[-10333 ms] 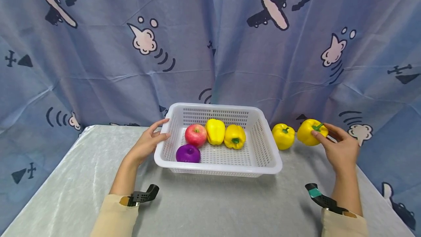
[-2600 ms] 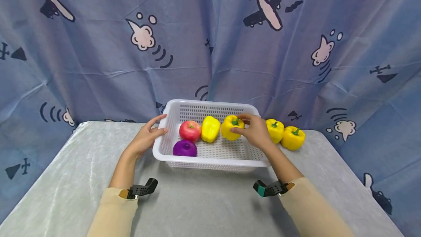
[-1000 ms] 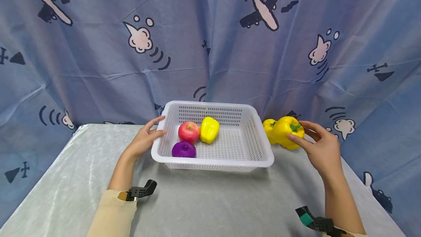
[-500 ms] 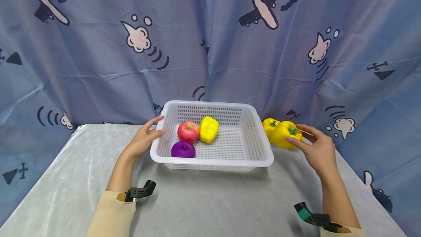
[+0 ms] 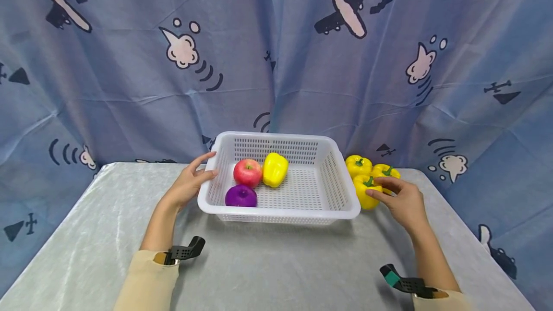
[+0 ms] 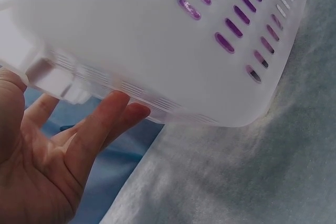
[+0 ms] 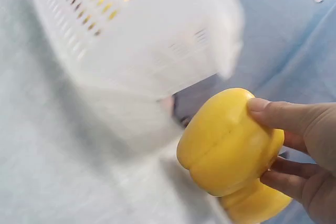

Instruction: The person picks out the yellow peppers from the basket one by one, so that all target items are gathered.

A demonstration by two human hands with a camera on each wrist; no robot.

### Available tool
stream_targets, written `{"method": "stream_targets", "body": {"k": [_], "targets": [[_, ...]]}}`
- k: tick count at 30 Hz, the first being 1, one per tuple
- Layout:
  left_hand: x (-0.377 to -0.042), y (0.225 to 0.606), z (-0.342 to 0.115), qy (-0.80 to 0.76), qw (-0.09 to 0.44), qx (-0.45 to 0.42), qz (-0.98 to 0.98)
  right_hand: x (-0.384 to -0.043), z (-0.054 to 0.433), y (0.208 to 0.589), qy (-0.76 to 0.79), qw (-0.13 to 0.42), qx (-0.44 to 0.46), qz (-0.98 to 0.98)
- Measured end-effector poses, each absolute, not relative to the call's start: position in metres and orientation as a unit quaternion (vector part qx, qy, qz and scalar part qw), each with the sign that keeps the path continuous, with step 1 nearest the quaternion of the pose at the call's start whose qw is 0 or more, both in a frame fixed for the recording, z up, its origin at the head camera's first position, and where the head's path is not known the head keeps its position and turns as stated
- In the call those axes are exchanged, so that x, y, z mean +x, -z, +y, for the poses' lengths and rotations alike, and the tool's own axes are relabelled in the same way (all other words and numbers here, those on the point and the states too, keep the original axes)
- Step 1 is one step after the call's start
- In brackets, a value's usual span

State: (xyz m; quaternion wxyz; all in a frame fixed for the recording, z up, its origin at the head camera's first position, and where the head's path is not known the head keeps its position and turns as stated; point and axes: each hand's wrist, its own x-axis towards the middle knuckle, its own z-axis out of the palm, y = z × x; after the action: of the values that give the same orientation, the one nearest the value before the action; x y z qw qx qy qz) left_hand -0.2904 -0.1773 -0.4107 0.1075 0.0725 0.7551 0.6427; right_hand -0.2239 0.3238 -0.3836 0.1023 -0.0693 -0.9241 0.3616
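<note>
My left hand grips the left rim of a white plastic basket; in the left wrist view its fingers reach under the rim. Inside the basket lie a red apple, a yellow bell pepper and a shiny purple round thing. Just outside the right wall, my right hand pinches another yellow bell pepper between thumb and fingers. From the right wrist view, the thumb presses the side of this held pepper.
Two more yellow bell peppers stand behind the held one, one by the basket's back right corner and another further right. The table has a pale grey cloth. A blue patterned curtain hangs along its back edge.
My right hand took a yellow bell pepper out of the basket to the right side, then moved it left and nearer, in front of the other two. The left hand stays on the rim.
</note>
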Motion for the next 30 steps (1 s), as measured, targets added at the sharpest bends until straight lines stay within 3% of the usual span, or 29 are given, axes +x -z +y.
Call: {"method": "stream_targets", "body": {"k": [12,30], "targets": [[-0.291,0.411,-0.175,-0.644,0.105,0.075,0.754,-0.231,0.321,0.408,-0.390,0.164,-0.035,-0.905],[-0.292,0.413,-0.178,-0.647,0.107,0.077,0.751,-0.231,0.320,0.410,-0.391,0.152,-0.019,-0.908]]}}
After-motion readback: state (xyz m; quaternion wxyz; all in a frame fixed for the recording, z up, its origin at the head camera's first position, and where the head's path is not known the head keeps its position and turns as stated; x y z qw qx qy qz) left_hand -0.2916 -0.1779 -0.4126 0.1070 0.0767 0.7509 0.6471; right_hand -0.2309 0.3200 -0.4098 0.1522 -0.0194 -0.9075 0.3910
